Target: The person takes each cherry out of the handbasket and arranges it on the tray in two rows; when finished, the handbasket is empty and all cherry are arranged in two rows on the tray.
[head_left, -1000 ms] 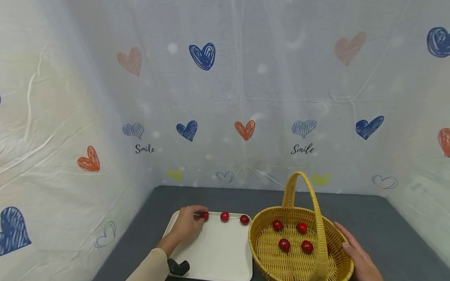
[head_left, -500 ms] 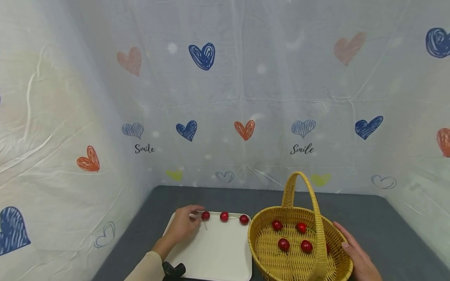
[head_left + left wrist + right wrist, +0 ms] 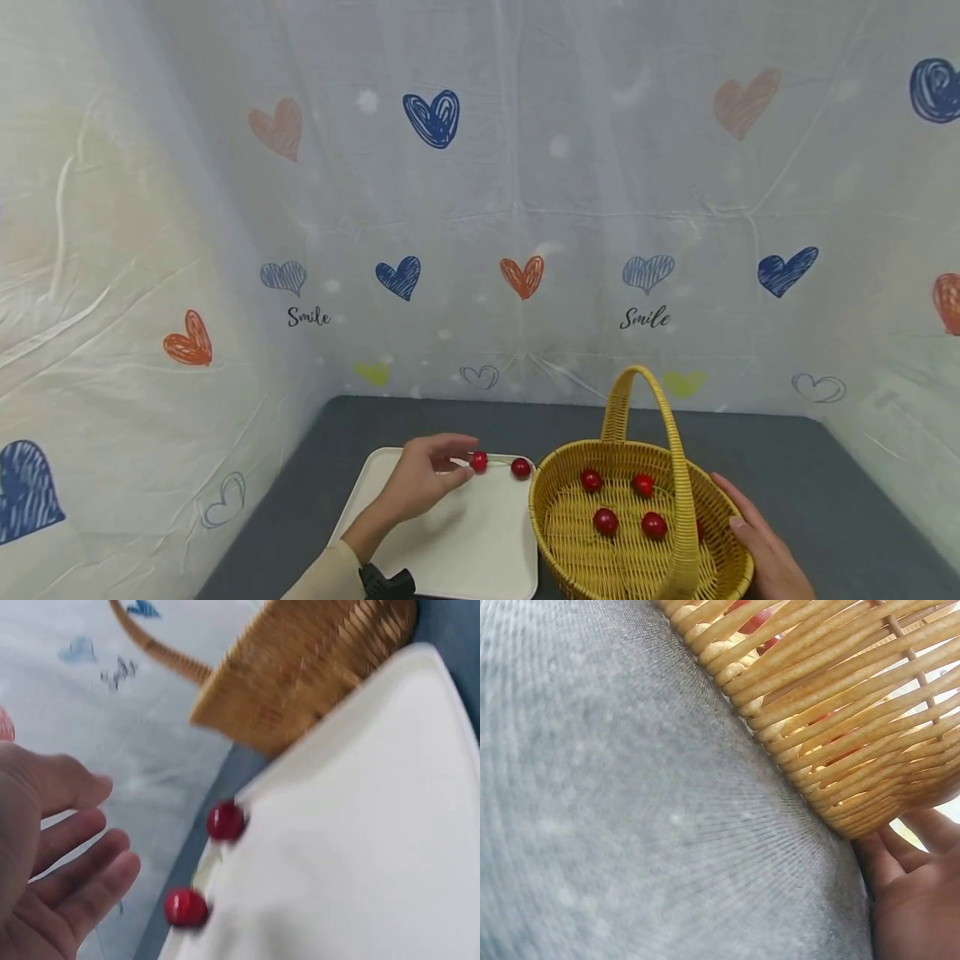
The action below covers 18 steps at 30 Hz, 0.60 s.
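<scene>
My left hand (image 3: 426, 477) hovers over the far edge of the white tray (image 3: 480, 558), thumb and fingers apart. In the left wrist view, no object shows between its fingers (image 3: 112, 881). Beside the fingertips lies a red cherry (image 3: 478, 462), its stem pointing right; a second cherry (image 3: 521, 468) lies to its right. Both rest at the tray's far rim. A third cherry, seen earlier, is out of sight where the hand now is. My right hand (image 3: 768, 546) rests against the right side of a yellow wicker basket (image 3: 558, 479), fingers along its outer wall.
In the basket lie several cherries (image 3: 654, 526), one partly behind its arched handle (image 3: 681, 492). The basket stands close to the tray's right side. Behind the grey table (image 3: 480, 421) hangs a white sheet (image 3: 465, 208) printed with hearts.
My left hand has drawn back from the leftmost cherry, leaving it on the tray, then moved right to the middle one. My right hand and the basket stay put.
</scene>
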Motion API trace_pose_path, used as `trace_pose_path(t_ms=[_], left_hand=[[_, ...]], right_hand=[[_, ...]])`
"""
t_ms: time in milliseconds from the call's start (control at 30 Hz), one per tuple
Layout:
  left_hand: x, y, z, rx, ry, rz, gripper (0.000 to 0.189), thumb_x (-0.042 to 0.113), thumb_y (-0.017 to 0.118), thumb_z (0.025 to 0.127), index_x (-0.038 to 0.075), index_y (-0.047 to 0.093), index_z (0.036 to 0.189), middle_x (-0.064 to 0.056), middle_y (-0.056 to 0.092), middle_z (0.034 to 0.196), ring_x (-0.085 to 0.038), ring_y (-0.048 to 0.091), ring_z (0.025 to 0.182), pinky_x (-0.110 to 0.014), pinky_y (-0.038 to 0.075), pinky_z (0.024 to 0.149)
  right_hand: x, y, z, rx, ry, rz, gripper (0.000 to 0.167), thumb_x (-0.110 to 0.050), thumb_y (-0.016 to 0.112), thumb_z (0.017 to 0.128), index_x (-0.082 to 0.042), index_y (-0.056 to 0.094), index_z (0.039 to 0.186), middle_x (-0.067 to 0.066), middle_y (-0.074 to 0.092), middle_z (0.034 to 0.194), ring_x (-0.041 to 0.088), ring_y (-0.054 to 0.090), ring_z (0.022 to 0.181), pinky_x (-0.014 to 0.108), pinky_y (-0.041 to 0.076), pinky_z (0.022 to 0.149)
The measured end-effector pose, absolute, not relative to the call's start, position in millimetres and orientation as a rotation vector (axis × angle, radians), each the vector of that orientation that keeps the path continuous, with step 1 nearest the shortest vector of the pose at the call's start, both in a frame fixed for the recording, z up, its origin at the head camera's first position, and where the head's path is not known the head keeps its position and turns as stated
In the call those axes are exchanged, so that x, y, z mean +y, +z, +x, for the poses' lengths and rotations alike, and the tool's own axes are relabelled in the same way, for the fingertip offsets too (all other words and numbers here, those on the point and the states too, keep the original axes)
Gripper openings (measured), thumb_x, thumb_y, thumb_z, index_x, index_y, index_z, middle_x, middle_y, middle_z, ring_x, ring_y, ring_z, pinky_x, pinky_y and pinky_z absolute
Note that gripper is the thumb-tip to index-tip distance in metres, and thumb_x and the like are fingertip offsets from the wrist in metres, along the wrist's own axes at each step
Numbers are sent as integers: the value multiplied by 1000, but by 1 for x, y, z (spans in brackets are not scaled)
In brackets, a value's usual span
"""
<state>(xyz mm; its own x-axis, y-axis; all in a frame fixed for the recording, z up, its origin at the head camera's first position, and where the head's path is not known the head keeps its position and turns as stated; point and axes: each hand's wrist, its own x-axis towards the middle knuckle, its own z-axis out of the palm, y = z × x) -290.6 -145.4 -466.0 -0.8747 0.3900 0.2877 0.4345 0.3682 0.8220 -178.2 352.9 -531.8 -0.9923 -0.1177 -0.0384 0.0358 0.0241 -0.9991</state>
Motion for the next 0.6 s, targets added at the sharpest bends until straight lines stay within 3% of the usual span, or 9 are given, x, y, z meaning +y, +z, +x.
trace_pose_path(t_ms=[67, 167, 233, 300, 600], left_hand=[[-133, -459, -286, -2538, -1686, -900, 38, 9, 81, 98, 14, 77, 135, -13, 79, 131, -36, 77, 119, -28, 65, 95], [-114, -450, -281, -2485, -1857, -1102, 39, 11, 80, 100, 11, 75, 139, -15, 78, 133, -35, 76, 123, -28, 64, 97], [-101, -445, -278, -2444, -1952, -1229, 40, 12, 79, 101, 8, 73, 141, -20, 76, 136, -33, 75, 125, -30, 64, 99], [-88, -441, -277, -2411, -2038, -1337, 40, 13, 78, 102, 6, 73, 141, -23, 74, 138, -34, 74, 128, -31, 64, 101], [-33, -435, -280, -2391, -2152, -1616, 40, 7, 74, 104, 3, 71, 143, -17, 76, 138, -28, 76, 126, -35, 62, 105]], right_hand=[[352, -531, -179, 2185, -2107, -75, 67, -41, 26, 122, -23, -7, 178, -28, 47, 142, 6, 72, 117, 47, 67, 89], [351, -531, -179, 2218, -2088, -37, 68, -43, 26, 122, -21, -5, 178, -2, 38, 161, 3, 71, 116, 46, 67, 88], [350, -530, -179, 2229, -2077, -32, 68, -43, 25, 122, -21, -5, 178, 19, 24, 169, 1, 71, 115, 46, 66, 88], [349, -530, -180, 2239, -2071, -34, 68, -43, 25, 122, -20, -5, 178, 29, 11, 173, -2, 70, 113, 45, 66, 87], [348, -527, -178, 2277, -2038, -39, 68, -44, 24, 122, -17, -5, 177, 31, 11, 174, -8, 66, 114, 39, 66, 87]])
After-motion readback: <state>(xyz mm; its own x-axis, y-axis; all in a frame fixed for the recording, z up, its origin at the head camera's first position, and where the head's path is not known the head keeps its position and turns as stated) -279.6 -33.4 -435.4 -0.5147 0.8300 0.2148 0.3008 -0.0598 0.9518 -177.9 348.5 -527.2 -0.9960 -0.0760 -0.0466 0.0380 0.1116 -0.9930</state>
